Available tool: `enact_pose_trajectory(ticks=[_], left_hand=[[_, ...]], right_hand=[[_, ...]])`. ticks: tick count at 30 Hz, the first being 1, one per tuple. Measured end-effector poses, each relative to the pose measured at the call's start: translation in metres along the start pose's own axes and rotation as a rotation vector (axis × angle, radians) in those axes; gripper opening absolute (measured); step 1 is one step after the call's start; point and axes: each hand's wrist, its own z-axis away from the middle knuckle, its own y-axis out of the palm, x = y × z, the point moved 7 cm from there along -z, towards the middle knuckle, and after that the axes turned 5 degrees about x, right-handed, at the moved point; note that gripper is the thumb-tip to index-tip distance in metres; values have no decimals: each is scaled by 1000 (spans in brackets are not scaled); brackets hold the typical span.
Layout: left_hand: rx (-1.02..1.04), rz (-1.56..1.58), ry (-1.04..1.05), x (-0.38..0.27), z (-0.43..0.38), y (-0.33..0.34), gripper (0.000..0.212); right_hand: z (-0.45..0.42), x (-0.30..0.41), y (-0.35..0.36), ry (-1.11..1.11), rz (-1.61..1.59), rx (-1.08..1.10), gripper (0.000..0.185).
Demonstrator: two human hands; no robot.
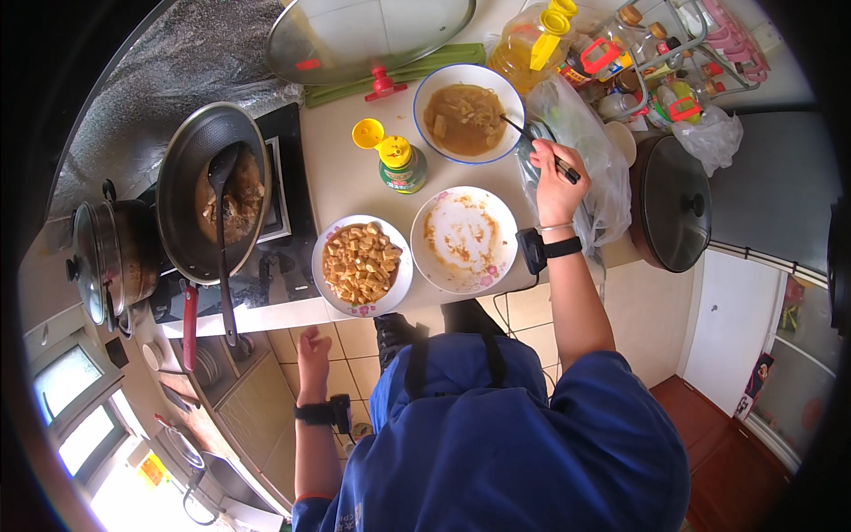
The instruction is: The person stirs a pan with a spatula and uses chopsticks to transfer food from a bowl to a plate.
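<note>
My right hand (pixel 558 179) grips dark chopsticks (pixel 522 132), whose tips reach into a blue-rimmed white bowl (pixel 425 136) of brownish broth with pale strips in it. My left hand (pixel 314 352) hangs below the counter's front edge, fingers loosely curled, with no object visible in it. Nearest to it on the counter stands a floral plate (pixel 324 292) heaped with diced tofu-like cubes (pixel 362 263) in brown sauce. Beside that plate lies a floral white plate (pixel 465 239) smeared with sauce. A green seasoning bottle (pixel 402 173) with its yellow flip cap raised stands behind them.
On the left cooktop (pixel 286 272), a wok (pixel 176 233) holds saucy food and a black spatula (pixel 221 253); its red handle (pixel 190 326) juts over the edge. A lidded pot (pixel 129 259) sits beyond. Plastic bags (pixel 598 173), an oil jug (pixel 515 50) and a lidded cooker (pixel 671 206) occupy the right.
</note>
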Motion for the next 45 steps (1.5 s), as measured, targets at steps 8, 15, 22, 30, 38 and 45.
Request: enact_pose_trajectory(ticks=[8,15,22,30,38,45], left_hand=[[-112,-474,42,-7,-71,-18,99],[-241,-861,-48,-38,-66,2,116],[-259,-860,-121,-57,-56,-1,82],[-264,-830,-134,-41,-53,-7,103],[-291,-816,-109,-57,-52,-11,83],[-253,-835,-174,-70,-46,-9,77]], right_hand=[[14,72,3,-77,12,-3,7],[71,193,120,-384,-300,414,21],[111,159,230,-299,-368,711,22],[36,164,74,-255,-208,181,13],[10,16,12,55,-3,105,6],[19,25,43,-223,316,308,20]])
